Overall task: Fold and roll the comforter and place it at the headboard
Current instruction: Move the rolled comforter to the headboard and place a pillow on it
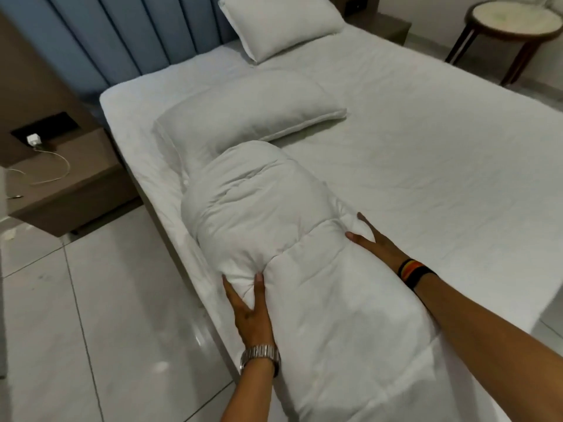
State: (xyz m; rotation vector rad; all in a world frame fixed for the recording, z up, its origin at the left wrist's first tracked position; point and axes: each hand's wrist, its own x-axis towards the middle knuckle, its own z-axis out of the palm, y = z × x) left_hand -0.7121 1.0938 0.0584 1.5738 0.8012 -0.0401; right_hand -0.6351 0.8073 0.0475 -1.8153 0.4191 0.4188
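Observation:
The white comforter (320, 300) lies folded into a long strip along the bed's left edge. Its far end is wound into a fat roll (253, 205) that reaches the nearer pillow. My left hand (251, 309), with a metal watch on the wrist, grips the roll's left end, fingers spread around the bunched fabric. My right hand (371, 242), with a striped wristband, presses against the roll's right side where it meets the flat strip. The blue padded headboard (122, 35) stands at the far end of the bed.
Two white pillows lie on the white sheet (426, 141): one (246, 117) just beyond the roll, one (280, 22) against the headboard. A brown nightstand (67, 184) with a charger and cable stands left of the bed. A round side table (515, 22) stands at far right. Glossy floor tiles (106, 315) run along the left.

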